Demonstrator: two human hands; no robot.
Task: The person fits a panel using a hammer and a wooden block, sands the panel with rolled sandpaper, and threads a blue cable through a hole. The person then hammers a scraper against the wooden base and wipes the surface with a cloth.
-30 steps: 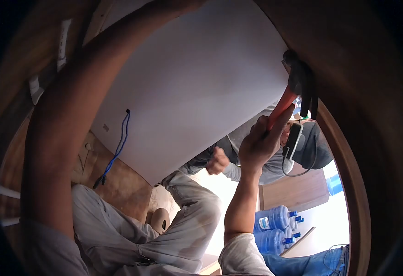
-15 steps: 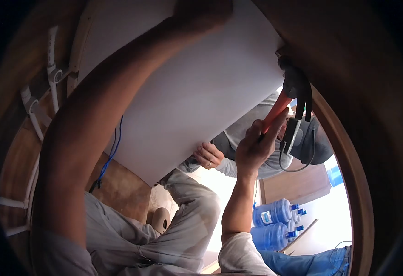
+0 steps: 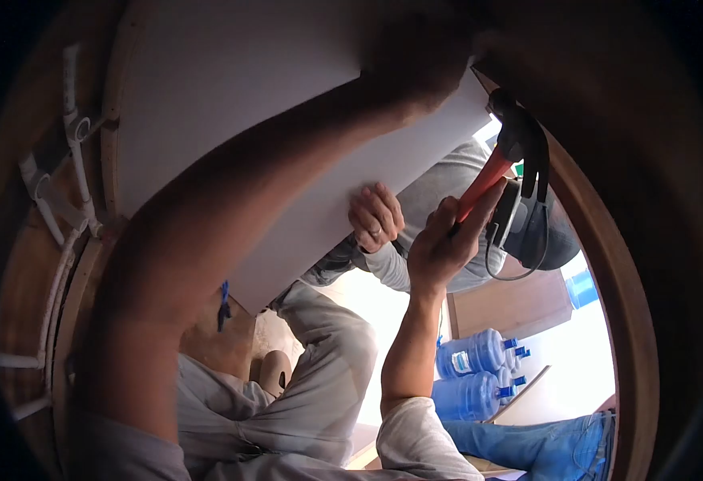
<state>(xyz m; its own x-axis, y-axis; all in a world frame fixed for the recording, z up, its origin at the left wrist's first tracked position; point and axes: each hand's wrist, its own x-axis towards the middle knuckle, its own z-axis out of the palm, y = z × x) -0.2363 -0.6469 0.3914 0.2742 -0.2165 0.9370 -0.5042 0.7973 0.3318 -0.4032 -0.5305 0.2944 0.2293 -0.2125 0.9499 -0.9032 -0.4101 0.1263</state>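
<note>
Right hand [image 3: 444, 248] curls round the hammer [image 3: 492, 175], head near the right corner of the white panel [image 3: 231, 64]; left hand [image 3: 420, 68], near that corner, too shadowed to tell its grip.

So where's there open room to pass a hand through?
Bright gaps: between right forearm and grey knee, and between blue jugs and wooden frame; depth is unclear. Crowded: around the hammer in the right hand, with a co-worker's cap behind.

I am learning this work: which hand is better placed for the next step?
Probably the right hand, for striking: it grips the orange-handled black claw hammer near the white flat panel. The left hand, in shadow, shows no tool.
</note>
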